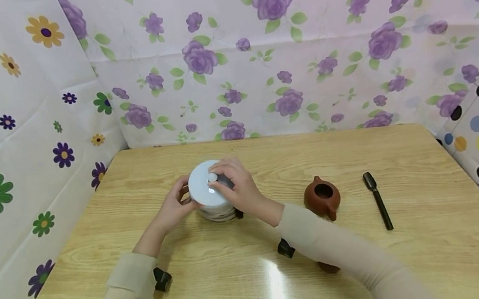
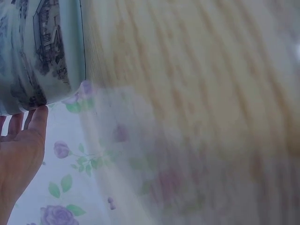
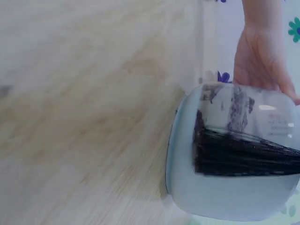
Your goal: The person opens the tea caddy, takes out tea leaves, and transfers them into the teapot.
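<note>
A round white porcelain jar (image 1: 217, 213) with dark landscape painting stands on the table, left of the middle. Its pale lid (image 1: 201, 192) has a small round knob (image 1: 212, 177) on top. My left hand (image 1: 175, 210) holds the jar's left side, fingers behind and thumb at the front; in the left wrist view its fingertips press the painted wall. From the right, my right hand (image 1: 243, 188) reaches over the lid and pinches the knob between thumb and fingers. A black tassel (image 3: 243, 154) hangs down the jar's side in the right wrist view.
To the right stands a reddish-brown clay teapot (image 1: 321, 204) with an open top. Beyond it lies a dark scoop (image 1: 377, 198). A brown object (image 1: 328, 268) shows partly under my right forearm. Flowered cloth (image 1: 231, 72) hangs behind the wooden table.
</note>
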Demonstrator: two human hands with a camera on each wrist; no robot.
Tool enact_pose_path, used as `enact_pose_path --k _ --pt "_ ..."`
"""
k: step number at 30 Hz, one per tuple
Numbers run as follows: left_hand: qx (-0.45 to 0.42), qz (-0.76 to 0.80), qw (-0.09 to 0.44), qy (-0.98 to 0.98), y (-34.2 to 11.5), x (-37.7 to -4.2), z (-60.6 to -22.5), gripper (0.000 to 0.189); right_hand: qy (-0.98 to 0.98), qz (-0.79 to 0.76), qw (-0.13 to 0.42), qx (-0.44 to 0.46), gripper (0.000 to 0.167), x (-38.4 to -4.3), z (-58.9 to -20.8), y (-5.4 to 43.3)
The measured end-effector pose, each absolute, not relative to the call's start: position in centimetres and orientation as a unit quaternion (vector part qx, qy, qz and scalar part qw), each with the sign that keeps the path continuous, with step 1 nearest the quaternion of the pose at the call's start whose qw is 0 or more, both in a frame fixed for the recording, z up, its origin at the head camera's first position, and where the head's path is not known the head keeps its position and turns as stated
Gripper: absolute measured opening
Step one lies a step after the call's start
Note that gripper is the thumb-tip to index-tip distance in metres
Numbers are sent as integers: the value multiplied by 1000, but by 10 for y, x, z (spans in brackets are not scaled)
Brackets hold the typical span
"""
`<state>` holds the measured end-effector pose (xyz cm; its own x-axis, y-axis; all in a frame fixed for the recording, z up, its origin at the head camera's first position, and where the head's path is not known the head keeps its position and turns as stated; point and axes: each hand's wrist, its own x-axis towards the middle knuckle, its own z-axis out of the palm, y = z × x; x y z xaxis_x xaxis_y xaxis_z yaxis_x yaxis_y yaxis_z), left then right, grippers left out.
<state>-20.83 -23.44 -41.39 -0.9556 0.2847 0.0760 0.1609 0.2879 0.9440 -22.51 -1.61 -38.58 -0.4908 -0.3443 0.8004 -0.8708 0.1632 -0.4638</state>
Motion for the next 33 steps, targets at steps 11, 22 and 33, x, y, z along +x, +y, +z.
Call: enact_pose_path --k 11,22,33 --pt "149 577 49 801 -233 -207 -411 69 -702 468 263 469 26 -197 -385 5" --pt "153 580 41 799 -233 -210 -414 70 -702 465 228 488 31 -164 -395 19" --pt "150 581 42 799 -232 -209 -412 71 -730 457 119 494 21 -131 -414 19"
